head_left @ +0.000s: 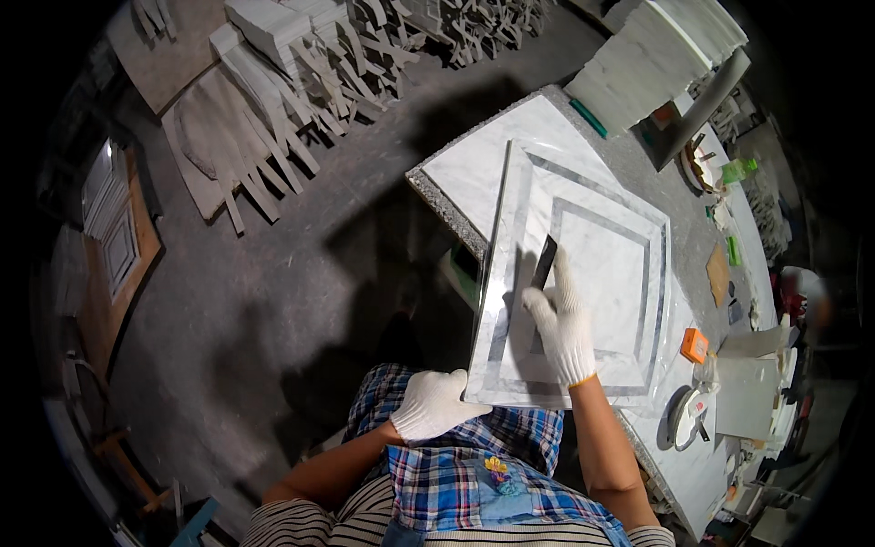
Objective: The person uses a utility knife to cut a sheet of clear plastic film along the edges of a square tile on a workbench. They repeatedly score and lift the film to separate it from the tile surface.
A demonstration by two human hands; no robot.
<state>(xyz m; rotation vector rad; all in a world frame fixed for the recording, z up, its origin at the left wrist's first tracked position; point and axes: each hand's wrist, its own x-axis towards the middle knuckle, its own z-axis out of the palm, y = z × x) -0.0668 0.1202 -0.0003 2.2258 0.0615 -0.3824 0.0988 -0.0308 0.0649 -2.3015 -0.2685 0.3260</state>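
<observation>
A square white marble panel (606, 264) with grey inlaid bands lies over the stone-topped workbench, its near-left corner jutting past the bench edge. My left hand (436, 407), in a white knit glove, grips that corner, with some of its fingers hidden. On the panel's left part my gloved right hand (563, 333) holds a narrow dark flat strip (545, 263). The index finger stretches along the strip's right side and the thumb is on its left. I cannot make out what kind of tool the strip is.
Another white slab (474, 173) lies beneath the panel. Stacked slabs (638, 73) stand on the bench's far end. An orange box (694, 345) and a white bowl (685, 417) sit to the right. Cut stone strips (273, 164) lie across the floor at far left.
</observation>
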